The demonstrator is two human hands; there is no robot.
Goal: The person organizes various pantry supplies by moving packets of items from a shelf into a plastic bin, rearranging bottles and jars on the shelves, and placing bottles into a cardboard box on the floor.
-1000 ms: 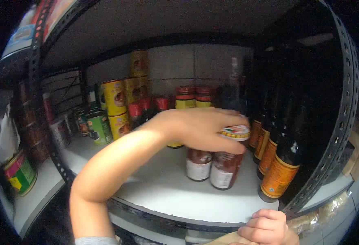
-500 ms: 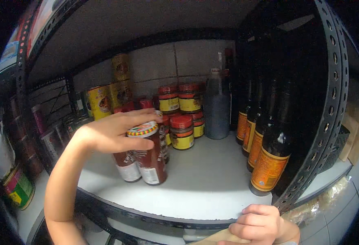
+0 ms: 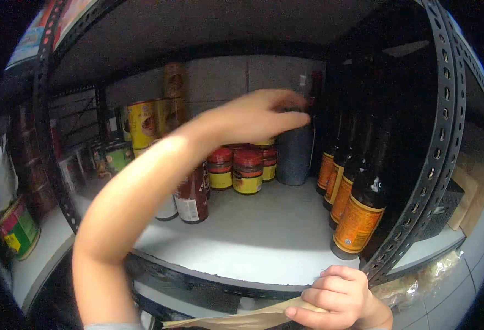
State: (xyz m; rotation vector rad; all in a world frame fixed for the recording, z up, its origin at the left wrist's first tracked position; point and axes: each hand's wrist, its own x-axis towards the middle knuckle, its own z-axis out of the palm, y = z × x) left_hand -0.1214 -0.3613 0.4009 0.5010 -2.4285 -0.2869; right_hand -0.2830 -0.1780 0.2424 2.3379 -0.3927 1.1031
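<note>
My left hand (image 3: pixel 269 116) reaches deep across the shelf, beside a tall dark-grey bottle (image 3: pixel 295 157). Its thumb and fingers are apart, slightly blurred, and I see nothing held; contact with the bottle cannot be made out. Below my left forearm stand dark red-brown jars (image 3: pixel 191 198) with white labels, their tops hidden by the arm. Several small jars with red lids and yellow labels (image 3: pixel 248 173) sit behind them. At the shelf's front edge my right hand (image 3: pixel 341 297) is closed around a tan sheet of paper or card (image 3: pixel 242 320).
Dark bottles with orange labels (image 3: pixel 358 223) line the right side, beside a perforated black metal post (image 3: pixel 437 110). Yellow cans (image 3: pixel 143 124) are stacked at the back left. A green and purple can (image 3: pixel 19 231) stands outside the left post. The white shelf board (image 3: pixel 253 242) has a dark front edge.
My left hand has let go of the red-brown jars and moved right and back toward the grey bottle. My right hand stays near the front edge; more of the tan sheet shows.
</note>
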